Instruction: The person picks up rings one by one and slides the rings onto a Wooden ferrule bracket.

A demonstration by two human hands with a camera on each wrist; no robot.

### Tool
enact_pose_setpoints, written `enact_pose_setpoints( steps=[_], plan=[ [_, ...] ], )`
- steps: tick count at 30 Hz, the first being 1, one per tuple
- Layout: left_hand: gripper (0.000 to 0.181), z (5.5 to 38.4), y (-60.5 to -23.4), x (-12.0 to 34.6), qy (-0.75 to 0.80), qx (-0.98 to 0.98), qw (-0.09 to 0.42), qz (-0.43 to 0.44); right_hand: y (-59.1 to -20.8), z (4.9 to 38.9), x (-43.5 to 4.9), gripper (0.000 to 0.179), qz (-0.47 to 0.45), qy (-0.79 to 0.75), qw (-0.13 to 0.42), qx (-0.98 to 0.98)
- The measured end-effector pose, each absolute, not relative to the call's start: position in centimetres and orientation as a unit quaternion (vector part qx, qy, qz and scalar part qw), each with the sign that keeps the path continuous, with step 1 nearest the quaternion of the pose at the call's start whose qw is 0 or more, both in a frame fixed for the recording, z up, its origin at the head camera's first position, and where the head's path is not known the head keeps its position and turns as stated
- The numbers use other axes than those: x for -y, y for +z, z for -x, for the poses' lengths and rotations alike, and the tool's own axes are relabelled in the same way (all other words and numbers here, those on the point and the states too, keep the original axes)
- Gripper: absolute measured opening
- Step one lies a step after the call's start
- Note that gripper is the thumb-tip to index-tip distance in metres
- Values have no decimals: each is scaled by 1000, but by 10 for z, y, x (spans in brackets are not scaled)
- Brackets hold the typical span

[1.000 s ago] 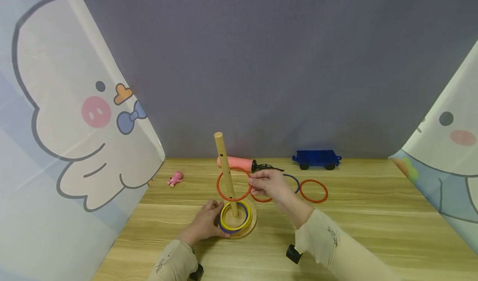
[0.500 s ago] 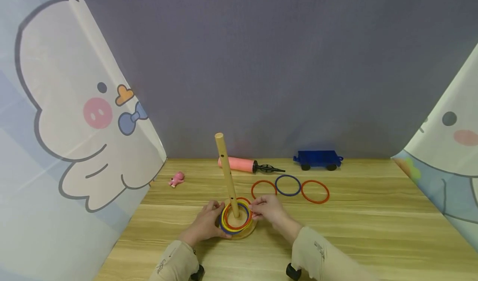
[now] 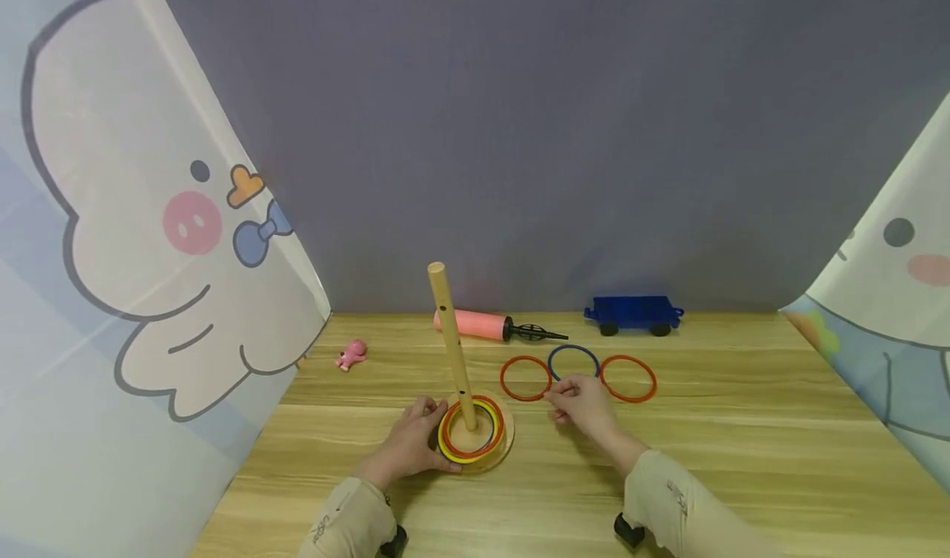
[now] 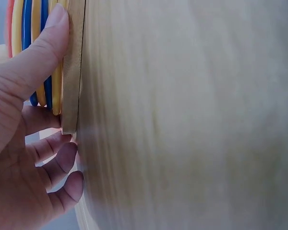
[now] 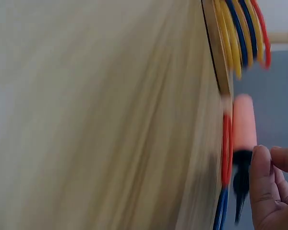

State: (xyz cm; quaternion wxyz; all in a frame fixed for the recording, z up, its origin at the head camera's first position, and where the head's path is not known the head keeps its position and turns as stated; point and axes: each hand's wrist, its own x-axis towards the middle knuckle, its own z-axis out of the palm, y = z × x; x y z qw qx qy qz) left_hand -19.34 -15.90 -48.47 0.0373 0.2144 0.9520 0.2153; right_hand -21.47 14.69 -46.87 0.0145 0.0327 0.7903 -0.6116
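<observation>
Wooden peg on a round base, standing just right of the left hand, ring stack around its foot, red ring on top, yellow and blue below. Left hand grips the near-left side: thumb laid across the stack's edges, index round the other side, remaining fingers loosely bent. Right hand has bent fingers, thumb and index tips close together, nothing seen in them; it hovers by a loose red ring just left of its fingertips. Blue ring lies just beyond that hand, partly covered by it; another red ring beyond and to its right. Judgement on handling: part the tips slightly, pinch one rim only, lift level, clear the peg's top, lower straight; left hand should brace the base, thumb out of the ring's path. Surface: wood-grain table, looks flat. Beyond the hands: pink pump ahead of the peg, blue wagon farther right, small pink toy ahead and left of the left hand. Grey backdrop behind, cartoon-print panels both sides.
</observation>
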Motion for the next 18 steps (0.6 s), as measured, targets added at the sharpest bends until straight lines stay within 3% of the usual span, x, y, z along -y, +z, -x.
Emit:
enact_pose_setpoints(
  steps=[8,18],
  plan=[
    [112,195,-485,159,216,-952,36,-212,-470,226,-221,14,-70,-555,-30,-828],
    [110,191,-481,159,220,-951,37,-216,-474,235,-285,26,-127,-492,-20,-861]
  ],
)
